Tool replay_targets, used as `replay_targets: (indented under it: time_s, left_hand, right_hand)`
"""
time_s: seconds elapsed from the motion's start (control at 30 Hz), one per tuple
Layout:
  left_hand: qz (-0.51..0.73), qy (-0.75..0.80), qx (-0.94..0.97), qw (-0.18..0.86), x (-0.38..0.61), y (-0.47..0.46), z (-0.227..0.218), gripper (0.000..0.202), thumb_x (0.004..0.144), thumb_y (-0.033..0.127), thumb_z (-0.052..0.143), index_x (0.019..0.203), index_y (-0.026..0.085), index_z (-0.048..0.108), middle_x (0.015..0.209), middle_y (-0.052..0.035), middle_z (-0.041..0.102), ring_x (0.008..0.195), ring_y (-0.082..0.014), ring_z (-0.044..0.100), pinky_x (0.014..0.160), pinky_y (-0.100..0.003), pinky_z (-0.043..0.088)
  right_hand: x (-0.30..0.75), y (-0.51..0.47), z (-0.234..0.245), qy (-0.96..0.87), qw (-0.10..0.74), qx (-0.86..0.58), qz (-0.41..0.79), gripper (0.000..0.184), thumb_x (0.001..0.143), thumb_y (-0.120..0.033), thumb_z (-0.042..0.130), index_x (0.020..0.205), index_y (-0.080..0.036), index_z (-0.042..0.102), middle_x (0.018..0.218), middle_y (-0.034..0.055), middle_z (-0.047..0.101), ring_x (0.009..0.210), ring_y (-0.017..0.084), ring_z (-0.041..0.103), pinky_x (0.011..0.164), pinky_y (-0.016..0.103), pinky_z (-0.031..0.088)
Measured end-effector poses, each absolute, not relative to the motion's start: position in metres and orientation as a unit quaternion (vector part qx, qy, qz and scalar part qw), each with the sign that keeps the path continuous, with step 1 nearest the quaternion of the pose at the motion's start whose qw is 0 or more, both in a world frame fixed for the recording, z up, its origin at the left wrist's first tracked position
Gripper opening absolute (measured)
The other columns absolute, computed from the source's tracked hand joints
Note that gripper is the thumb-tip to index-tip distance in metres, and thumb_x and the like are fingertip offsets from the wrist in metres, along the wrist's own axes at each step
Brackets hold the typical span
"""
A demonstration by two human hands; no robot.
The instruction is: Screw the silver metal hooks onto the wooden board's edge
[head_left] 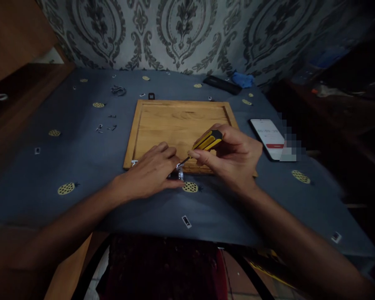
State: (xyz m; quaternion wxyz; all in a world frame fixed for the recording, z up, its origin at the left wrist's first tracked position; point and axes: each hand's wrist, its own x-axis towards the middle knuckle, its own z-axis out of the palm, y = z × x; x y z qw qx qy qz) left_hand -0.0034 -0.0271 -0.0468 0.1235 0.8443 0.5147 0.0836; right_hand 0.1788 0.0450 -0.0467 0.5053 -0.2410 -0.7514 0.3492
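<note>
A framed wooden panel lies on the cloth-covered table. My right hand grips a screwdriver with a yellow and black handle, pinched between thumb and fingers. Its shaft slants down and left to a shiny metal fitting at the panel's near edge. Closed around this fitting, my left hand rests over the panel's near left part, thumb below the edge. The fingers hide most of the fitting, so its exact kind is unclear. Another bright bit shows at the panel's near left corner.
Several small screws lie left of the panel, with a coiled grey item behind them. A phone with a lit screen is to the right. At the back are a black oblong object and a blue cloth-like bundle.
</note>
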Motion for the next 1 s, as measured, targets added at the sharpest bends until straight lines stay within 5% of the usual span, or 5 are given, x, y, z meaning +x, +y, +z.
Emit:
replay_targets:
  time_s: [0.37,0.6,1.0]
  left_hand:
    - [0.075,0.511,0.849,0.112,-0.004,-0.027,-0.047,0.038,0.093,0.048,0.072,0.108,0.014,0.067,0.114,-0.0104,0.064,0.110,-0.0283,0.053,0.098,-0.043,0.049]
    - [0.085,0.503,0.853,0.114,-0.005,-0.026,-0.046,0.041,0.093,0.051,0.071,0.108,0.013,0.069,0.104,-0.0085,0.062,0.104,-0.0267,0.054,0.091,-0.040,0.048]
    - [0.098,0.504,0.852,0.099,-0.006,-0.027,-0.052,0.036,0.093,0.048,0.072,0.103,0.013,0.067,0.107,-0.0095,0.063,0.107,-0.0277,0.053,0.093,-0.041,0.049]
  right_hand:
    - [0.178,0.042,-0.047,-0.742,0.516,-0.241,0.354,0.042,0.072,-0.045,0.091,0.063,-0.023,0.058,0.063,-0.0032,0.058,0.053,0.012,0.053,0.045,0.030,0.042]
    - [0.181,0.038,-0.031,-0.671,0.602,-0.264,0.344,0.030,0.077,-0.045,0.088,0.069,-0.026,0.066,0.066,-0.0022,0.060,0.046,0.011,0.053,0.037,0.029,0.043]
    - [0.180,0.042,-0.046,-0.723,0.509,-0.291,0.366,0.042,0.073,-0.050,0.090,0.067,-0.024,0.057,0.066,-0.0026,0.055,0.054,0.013,0.054,0.045,0.029,0.049]
